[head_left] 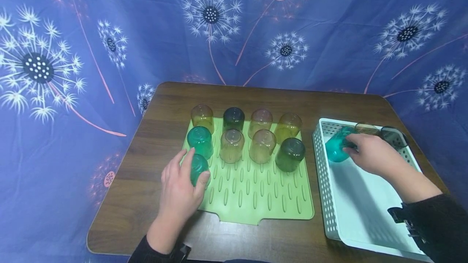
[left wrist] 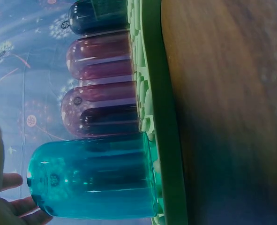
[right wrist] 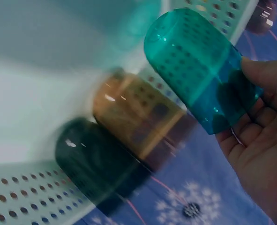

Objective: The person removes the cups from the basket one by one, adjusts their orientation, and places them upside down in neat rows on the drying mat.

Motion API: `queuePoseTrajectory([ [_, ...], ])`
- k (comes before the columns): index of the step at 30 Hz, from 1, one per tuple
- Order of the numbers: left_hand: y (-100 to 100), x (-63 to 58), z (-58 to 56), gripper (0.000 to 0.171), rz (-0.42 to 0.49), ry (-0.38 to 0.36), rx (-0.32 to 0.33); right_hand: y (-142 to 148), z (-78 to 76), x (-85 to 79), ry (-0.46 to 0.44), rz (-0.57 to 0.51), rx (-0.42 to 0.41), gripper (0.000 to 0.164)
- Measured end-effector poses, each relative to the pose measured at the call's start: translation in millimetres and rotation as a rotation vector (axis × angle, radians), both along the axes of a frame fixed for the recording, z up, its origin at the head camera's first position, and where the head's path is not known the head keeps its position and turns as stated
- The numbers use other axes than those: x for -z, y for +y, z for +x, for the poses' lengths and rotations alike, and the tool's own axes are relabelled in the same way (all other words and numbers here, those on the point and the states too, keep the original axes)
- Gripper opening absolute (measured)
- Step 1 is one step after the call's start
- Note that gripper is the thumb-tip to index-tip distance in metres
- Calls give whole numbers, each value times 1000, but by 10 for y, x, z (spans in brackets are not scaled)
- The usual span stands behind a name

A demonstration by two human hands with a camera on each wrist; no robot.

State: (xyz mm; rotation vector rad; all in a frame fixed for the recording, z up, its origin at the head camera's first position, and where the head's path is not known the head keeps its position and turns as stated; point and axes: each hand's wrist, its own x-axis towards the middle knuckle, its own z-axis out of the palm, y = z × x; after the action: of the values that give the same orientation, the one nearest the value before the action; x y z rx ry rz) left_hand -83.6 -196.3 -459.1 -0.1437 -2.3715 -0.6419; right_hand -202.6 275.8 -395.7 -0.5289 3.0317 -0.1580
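My left hand (head_left: 180, 186) is around the closed end of an upside-down teal glass (head_left: 198, 168) at the front left of the green drying mat (head_left: 256, 208). In the left wrist view its fingertips (left wrist: 37, 216) lie right at the base of that teal glass (left wrist: 93, 178), fingers spread loosely. The glass stands rim down on the mat. My right hand (head_left: 376, 153) is over the pale basket (head_left: 330, 214) and holds a second teal glass (head_left: 336, 145). In the right wrist view the thumb and fingers pinch this teal glass (right wrist: 194, 65) at its rim end, base pointing away.
Several glasses stand upside down in rows on the mat, among them another teal glass (head_left: 200, 140) and a dark green one (head_left: 290, 155). An amber glass (right wrist: 133, 117) and a dark glass (right wrist: 96, 159) lean in the basket's far end. A patterned cloth (head_left: 234, 44) hangs behind the wooden table (head_left: 146, 165).
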Motion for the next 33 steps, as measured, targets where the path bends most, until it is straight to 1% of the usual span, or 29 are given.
queuePoseTrajectory([
  [2,14,0,-13,80,8,69,1,21,81,-99,69,-9,6,24],
  [4,36,-15,-27,78,15,145,3,35,178,-223,145,-19,31,27],
  [6,63,-39,-43,75,18,225,7,41,293,-353,204,-45,83,30],
  [7,79,-53,-52,73,19,265,8,32,357,-413,227,-76,119,33],
  [10,133,-97,-54,68,23,328,25,-36,562,-542,320,-199,210,37],
  [13,206,-143,-35,64,33,354,78,-201,764,-569,391,-375,254,29],
  [14,234,-158,-26,63,34,359,103,-269,828,-553,393,-432,253,25],
  [16,297,-188,-4,60,40,367,161,-422,946,-489,358,-570,221,17],
  [18,374,-214,23,60,37,357,231,-573,1043,-382,262,-750,174,12],
  [19,411,-225,42,60,31,348,269,-656,1083,-319,195,-854,139,14],
  [21,489,-240,91,61,16,307,351,-815,1149,-187,30,-1059,59,21],
  [23,567,-245,144,64,-6,252,440,-963,1200,-53,-166,-1251,-20,27],
  [24,604,-244,167,65,-19,235,486,-1032,1218,9,-261,-1327,-58,29],
  [26,666,-238,211,69,-44,192,562,-1151,1251,115,-441,-1445,-121,32],
  [28,715,-229,235,77,-58,184,620,-1248,1268,207,-588,-1545,-185,33],
  [31,763,-217,246,89,-57,203,676,-1352,1283,308,-747,-1635,-252,32],
  [33,782,-216,253,89,-44,211,699,-1401,1289,360,-831,-1676,-292,31],
])
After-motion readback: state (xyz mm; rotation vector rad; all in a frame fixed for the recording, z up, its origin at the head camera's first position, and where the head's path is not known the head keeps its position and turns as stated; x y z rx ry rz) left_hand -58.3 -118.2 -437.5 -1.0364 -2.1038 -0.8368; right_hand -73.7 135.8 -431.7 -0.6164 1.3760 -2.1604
